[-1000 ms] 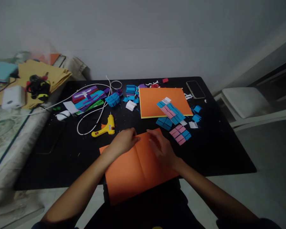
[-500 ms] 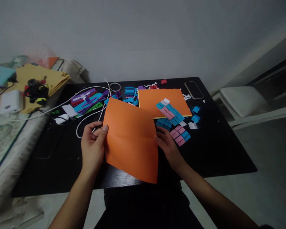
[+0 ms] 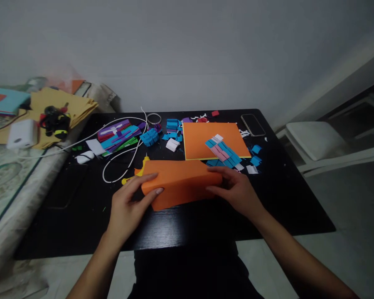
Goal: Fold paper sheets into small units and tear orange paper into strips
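A: Where was the orange sheet (image 3: 180, 182)?
B: It was above the near middle of the black table (image 3: 283, 199), bent over into a long band.

A: How were the grips?
B: The left hand (image 3: 129, 207) clasped its left end between thumb and fingers, and the right hand (image 3: 237, 191) clasped its right end. A yellow glue gun (image 3: 131, 177) lay just behind, partly hidden. Farther back, a second orange sheet (image 3: 202, 139) bore blue and pink strips (image 3: 223, 150).
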Demonstrator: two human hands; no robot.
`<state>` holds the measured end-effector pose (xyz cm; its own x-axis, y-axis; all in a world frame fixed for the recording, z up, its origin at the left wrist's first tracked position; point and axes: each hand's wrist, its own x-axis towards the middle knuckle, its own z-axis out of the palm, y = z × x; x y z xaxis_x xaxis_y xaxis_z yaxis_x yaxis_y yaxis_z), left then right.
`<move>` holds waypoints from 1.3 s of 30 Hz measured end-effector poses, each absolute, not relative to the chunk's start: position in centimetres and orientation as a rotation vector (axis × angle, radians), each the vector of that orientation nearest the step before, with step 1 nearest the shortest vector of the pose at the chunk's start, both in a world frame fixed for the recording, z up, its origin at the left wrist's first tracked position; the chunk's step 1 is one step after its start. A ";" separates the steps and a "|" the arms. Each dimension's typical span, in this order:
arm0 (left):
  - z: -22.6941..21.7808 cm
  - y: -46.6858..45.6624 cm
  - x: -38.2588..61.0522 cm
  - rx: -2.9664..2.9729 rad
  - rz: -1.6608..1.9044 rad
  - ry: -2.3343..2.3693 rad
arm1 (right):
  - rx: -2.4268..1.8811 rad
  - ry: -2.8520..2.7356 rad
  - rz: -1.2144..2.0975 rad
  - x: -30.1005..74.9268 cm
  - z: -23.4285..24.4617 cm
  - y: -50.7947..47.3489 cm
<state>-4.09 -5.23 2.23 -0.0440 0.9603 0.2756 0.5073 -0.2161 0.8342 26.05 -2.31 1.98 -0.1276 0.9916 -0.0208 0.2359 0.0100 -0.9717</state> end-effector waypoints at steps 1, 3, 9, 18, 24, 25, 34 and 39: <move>2.4 -5.1 -4.2 1.845 1.221 1.537 | -1.347 -1.500 1.146 26.1 2.1 -2.4; 2.8 -5.0 -4.5 1.995 1.270 1.487 | -1.372 -1.533 1.070 26.3 2.3 -2.6; 5.2 -5.6 -4.0 2.163 1.155 1.218 | -1.294 -1.827 0.564 26.0 4.6 -3.1; 6.2 -6.9 -0.6 2.117 1.142 0.930 | -0.782 -2.213 0.944 22.1 8.6 -3.7; 4.3 -7.1 -2.9 1.781 1.154 1.332 | -1.097 -2.236 1.123 25.3 8.0 -1.3; 3.5 -7.0 -3.3 1.678 1.112 1.419 | -1.188 -2.233 1.168 26.1 7.4 -0.8; -3.8 -6.5 -3.0 2.065 0.878 1.873 | -1.482 -2.169 0.563 25.1 -1.8 -3.3; -5.3 -8.3 -0.4 2.517 0.718 1.624 | -1.204 -2.391 0.540 21.3 -4.9 -6.8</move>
<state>-0.38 -8.26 -5.30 0.3364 0.8751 0.3480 0.8464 -0.4429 0.2956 21.27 -6.84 -4.90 -0.5442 0.8188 0.1826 0.6607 0.5524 -0.5083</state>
